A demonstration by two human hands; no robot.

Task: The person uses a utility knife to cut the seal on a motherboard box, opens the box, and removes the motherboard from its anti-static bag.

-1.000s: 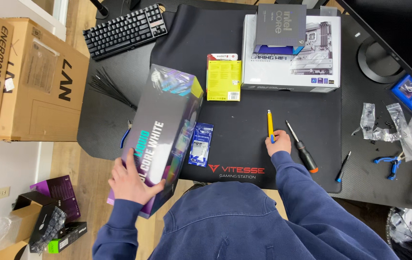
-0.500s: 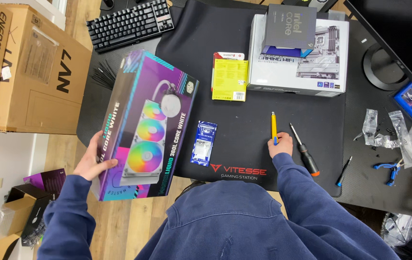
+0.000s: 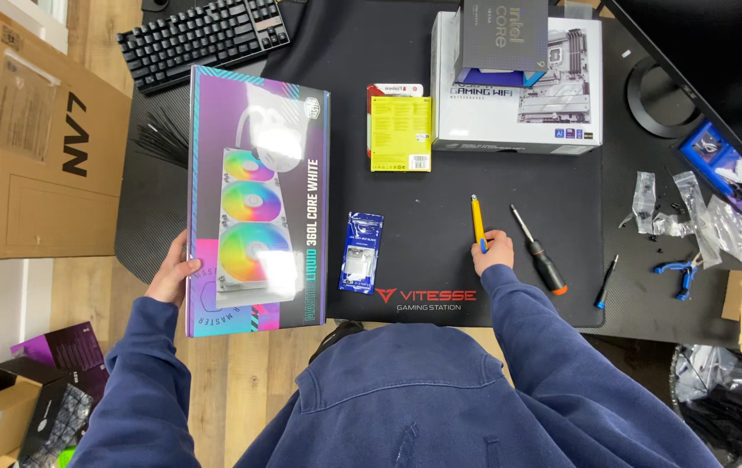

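While left hand [image 3: 173,276] grips purple box [image 3: 254,199] edge, right hand [image 3: 497,250] — closed — pinches yellow tool [image 3: 477,222].

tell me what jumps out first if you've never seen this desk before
The big purple box with three rainbow fans pictured on its face dominates the left of the desk mat, gripped at its lower left edge by the left hand. At mid-desk the right hand rests on a yellow-handled tool, beside a screwdriver.

A black carbon-textured desk [image 3: 648,321] fills the upper frame; light wooden plank floor [image 3: 241,381] lies lower left, under even light.
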